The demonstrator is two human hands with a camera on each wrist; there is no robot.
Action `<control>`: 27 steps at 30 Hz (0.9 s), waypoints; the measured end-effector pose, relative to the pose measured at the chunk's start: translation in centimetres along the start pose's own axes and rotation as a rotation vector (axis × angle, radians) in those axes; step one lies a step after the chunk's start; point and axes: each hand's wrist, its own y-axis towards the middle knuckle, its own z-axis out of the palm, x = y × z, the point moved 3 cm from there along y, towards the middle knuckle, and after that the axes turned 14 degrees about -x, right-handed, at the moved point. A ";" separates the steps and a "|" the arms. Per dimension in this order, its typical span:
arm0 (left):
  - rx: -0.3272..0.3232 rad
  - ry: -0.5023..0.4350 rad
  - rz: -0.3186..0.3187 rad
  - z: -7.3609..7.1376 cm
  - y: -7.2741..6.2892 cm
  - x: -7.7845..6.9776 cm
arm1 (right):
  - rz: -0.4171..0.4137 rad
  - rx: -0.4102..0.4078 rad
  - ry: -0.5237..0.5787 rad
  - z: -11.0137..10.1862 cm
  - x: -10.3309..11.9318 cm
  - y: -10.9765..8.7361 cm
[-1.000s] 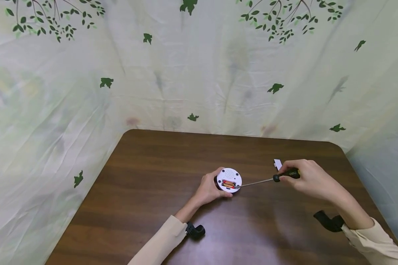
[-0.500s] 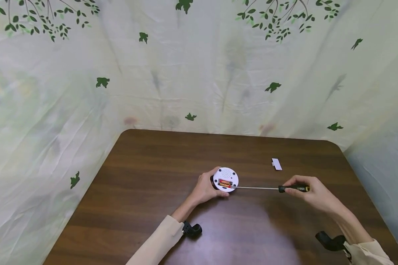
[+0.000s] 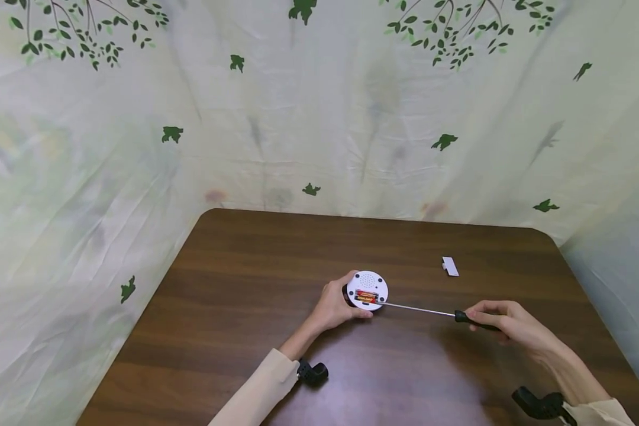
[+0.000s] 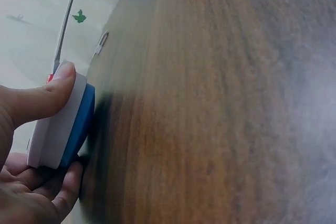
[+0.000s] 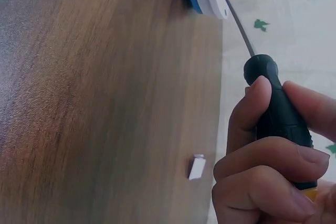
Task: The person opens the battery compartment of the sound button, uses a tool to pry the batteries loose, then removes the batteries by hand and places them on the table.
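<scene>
While the left hand (image 3: 334, 304) steadies, the right hand (image 3: 516, 324) probes

Left fingers (image 4: 69, 192) grasp the round white-and-blue plastic device (image 3: 366, 281) over the brown wooden table (image 3: 255, 296); right fingers (image 5: 262, 158) clasp the black-handled metal screwdriver (image 3: 461, 316). Gentle levering beneath the red cylindrical batteries (image 3: 366, 296) seems wisest. The device's upturned side is perforated.

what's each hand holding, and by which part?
Left hand: the device, by its rim. Right hand: the screwdriver, by its handle.
</scene>
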 end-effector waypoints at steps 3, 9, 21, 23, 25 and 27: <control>0.006 -0.005 0.011 0.1 0.1 -0.3 | 0.019 -0.002 0.026 -0.5 -0.3 -0.4; 0.002 -0.008 0.007 0.0 0.3 -0.4 | 0.001 -0.063 0.070 -2.0 -0.6 -1.3; -0.014 0.001 0.019 -0.1 -0.1 -0.3 | -0.052 -0.736 -0.252 -3.4 -1.9 -2.4; -0.013 -0.002 0.017 0.0 -0.1 -0.3 | -0.028 -0.794 -0.300 -3.2 -2.3 -2.4; -0.012 -0.003 0.015 0.1 -0.2 -0.2 | -0.006 -0.827 -0.318 -2.9 -2.6 -2.4; -0.009 -0.004 0.017 0.2 -0.2 -0.3 | 0.004 -0.847 -0.325 -2.7 -3.0 -2.5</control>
